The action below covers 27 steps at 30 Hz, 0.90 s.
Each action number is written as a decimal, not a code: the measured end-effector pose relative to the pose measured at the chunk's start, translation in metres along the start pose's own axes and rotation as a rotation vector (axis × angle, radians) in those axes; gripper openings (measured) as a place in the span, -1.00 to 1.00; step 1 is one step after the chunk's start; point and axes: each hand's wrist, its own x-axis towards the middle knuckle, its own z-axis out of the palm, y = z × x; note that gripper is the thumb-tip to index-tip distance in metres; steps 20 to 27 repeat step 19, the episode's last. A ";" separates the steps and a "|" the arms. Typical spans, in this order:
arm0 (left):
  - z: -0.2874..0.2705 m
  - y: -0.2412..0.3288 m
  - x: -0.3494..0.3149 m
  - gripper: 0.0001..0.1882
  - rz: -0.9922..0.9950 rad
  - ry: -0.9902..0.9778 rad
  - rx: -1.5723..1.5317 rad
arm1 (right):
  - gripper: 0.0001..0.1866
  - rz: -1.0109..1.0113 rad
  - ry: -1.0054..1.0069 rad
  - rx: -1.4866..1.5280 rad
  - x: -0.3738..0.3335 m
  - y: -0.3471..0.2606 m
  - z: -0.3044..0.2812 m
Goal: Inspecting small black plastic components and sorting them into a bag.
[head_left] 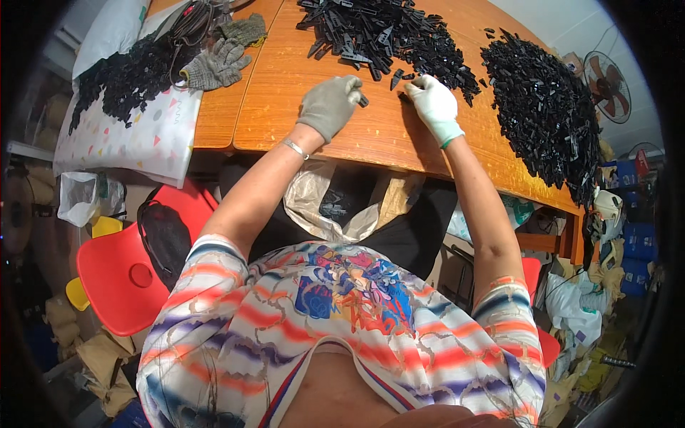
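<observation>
My left hand (pixel 331 107), in a grey glove, is closed over the table. A small black plastic part (pixel 364 101) pokes out at its fingertips. To its right, my right hand (pixel 432 107) wears a white glove with a green cuff. Its thumb and fingers are pinched together, and what they hold, if anything, is hidden. Just beyond these fingertips lie a few loose black parts (pixel 397 78). They are at the near edge of a big pile of black plastic parts (pixel 378 36), some long and pointed.
Another heap of black parts (pixel 546 107) covers the right of the wooden table (pixel 285 64). Far left are a dark pile (pixel 128 82) on a patterned sheet (pixel 135 143) and grey work gloves (pixel 217 63). An open bag (pixel 307 203) hangs at my lap. A red chair (pixel 114 278) stands left.
</observation>
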 end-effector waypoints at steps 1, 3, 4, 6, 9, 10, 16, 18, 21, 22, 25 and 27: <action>0.001 0.001 0.004 -0.69 -0.029 -0.013 0.016 | -0.70 0.037 -0.037 -0.011 0.001 -0.008 0.002; -0.004 0.012 0.011 -0.68 -0.070 -0.094 0.051 | -0.74 0.032 -0.148 -0.071 -0.001 -0.026 -0.003; -0.006 0.017 0.014 -0.66 -0.115 -0.176 0.085 | -0.78 -0.014 -0.162 -0.039 -0.001 -0.025 -0.001; -0.008 0.027 0.013 -0.61 -0.138 -0.175 0.088 | -0.80 -0.065 -0.156 -0.051 -0.001 -0.019 0.004; -0.008 0.029 0.011 -0.60 -0.114 -0.161 0.133 | -0.84 -0.164 -0.131 -0.038 -0.002 -0.008 0.007; -0.005 0.024 0.010 -0.61 -0.107 -0.109 0.110 | -0.84 -0.208 -0.122 -0.048 -0.003 -0.005 0.007; 0.009 -0.005 0.001 -0.60 -0.176 0.050 -0.240 | -0.70 -0.054 -0.221 0.166 -0.012 -0.005 -0.002; 0.007 -0.010 -0.005 -0.54 -0.247 0.000 -0.870 | -0.61 0.115 -0.361 0.483 -0.017 -0.013 -0.014; 0.006 -0.013 -0.007 -0.54 -0.253 0.006 -0.868 | -0.64 0.184 -0.410 0.590 -0.019 -0.015 -0.015; 0.006 -0.013 -0.007 -0.54 -0.253 0.006 -0.868 | -0.64 0.184 -0.410 0.590 -0.019 -0.015 -0.015; 0.006 -0.013 -0.007 -0.54 -0.253 0.006 -0.868 | -0.64 0.184 -0.410 0.590 -0.019 -0.015 -0.015; 0.006 -0.013 -0.007 -0.54 -0.253 0.006 -0.868 | -0.64 0.184 -0.410 0.590 -0.019 -0.015 -0.015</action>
